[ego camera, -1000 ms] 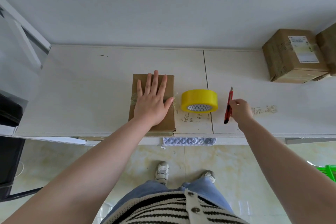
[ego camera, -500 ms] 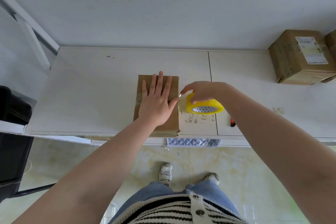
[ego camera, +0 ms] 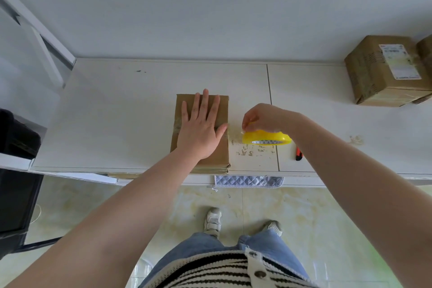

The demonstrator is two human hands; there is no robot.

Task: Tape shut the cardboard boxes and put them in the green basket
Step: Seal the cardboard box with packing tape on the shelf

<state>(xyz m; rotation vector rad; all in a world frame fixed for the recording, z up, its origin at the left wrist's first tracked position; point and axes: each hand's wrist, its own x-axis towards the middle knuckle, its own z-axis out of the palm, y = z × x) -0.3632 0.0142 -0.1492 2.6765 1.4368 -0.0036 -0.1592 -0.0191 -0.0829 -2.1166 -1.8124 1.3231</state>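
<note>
Cardboard box [ego camera: 221, 110] pressed under flat left hand [ego camera: 201, 128]; right hand [ego camera: 261, 117] grip curled on tape roll [ego camera: 266, 138].

box cut by right edge [ego camera: 426, 63], knife [ego camera: 299, 155] mostly hidden — label [ego camera: 397, 61] unreadable

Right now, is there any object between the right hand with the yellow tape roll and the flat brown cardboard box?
Nothing visible stands between them. The right hand grips the yellow tape roll just right of the flat brown cardboard box, with only bare white table in the gap. The left hand presses flat on the box top.
</note>
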